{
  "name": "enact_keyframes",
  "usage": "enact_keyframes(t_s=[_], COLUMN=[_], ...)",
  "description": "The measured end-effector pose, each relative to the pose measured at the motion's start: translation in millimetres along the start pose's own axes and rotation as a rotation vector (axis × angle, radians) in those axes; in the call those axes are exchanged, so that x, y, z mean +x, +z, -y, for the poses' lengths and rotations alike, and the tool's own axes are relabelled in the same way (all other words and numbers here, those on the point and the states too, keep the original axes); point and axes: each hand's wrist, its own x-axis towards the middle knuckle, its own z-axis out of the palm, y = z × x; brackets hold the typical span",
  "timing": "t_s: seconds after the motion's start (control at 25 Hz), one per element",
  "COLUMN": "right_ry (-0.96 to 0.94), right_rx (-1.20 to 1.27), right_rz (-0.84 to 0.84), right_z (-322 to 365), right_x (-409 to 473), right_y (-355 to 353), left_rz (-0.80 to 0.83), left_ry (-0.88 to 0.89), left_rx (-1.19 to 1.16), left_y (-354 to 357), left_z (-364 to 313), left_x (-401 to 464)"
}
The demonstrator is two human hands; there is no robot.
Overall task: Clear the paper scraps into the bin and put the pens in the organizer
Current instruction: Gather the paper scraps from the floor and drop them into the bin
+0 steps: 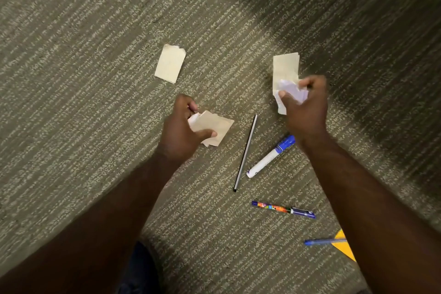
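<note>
Carpet (95, 79) bears one loose paper scrap (170, 63) and the pens (283, 209); bin and organizer lie out of view. Left hand (177, 131) and right hand (306, 110) each pinch gathered scraps; keep fingers clamped while collecting the remaining scrap.

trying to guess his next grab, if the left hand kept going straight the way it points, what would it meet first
Probably the loose paper scrap on the carpet ahead of the left hand; nothing else shows between them, though height is unclear.

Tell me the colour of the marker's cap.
Blue: the marker has a white body and a blue cap, seen in the head view.
</note>
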Motion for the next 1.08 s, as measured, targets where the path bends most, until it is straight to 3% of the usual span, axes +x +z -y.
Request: enact_keyframes(t_s=[0.12,0.24,0.52,0.64,0.84,1.08], right_ry=[0.066,0.085,0.194,0.212,0.212,0.272], right_rx=[0.158,0.161,0.289,0.288,0.311,0.375], right_rz=[0.091,0.173,0.143,0.159,0.082,-0.007], right_z=[12,22,27,26,44,84], right_x=[-1,-8,-70,-86,-103,-142], right_y=[3,13,26,20,-18,-118], left_rz=[-0.119,-0.248,-0.302,-0.281,-0.427,-0.198], left_ry=[-0.112,-0.176,-0.323,-0.31,-0.276,-0.19], left_rx=[-0.205,-0.281,-0.087,0.034,-0.084,-0.261], left_y=[-22,-34,-39,-36,-31,21], left_z=[-1,-3,-2,1,-26,-125], left_x=[7,43,113,111,38,-99])
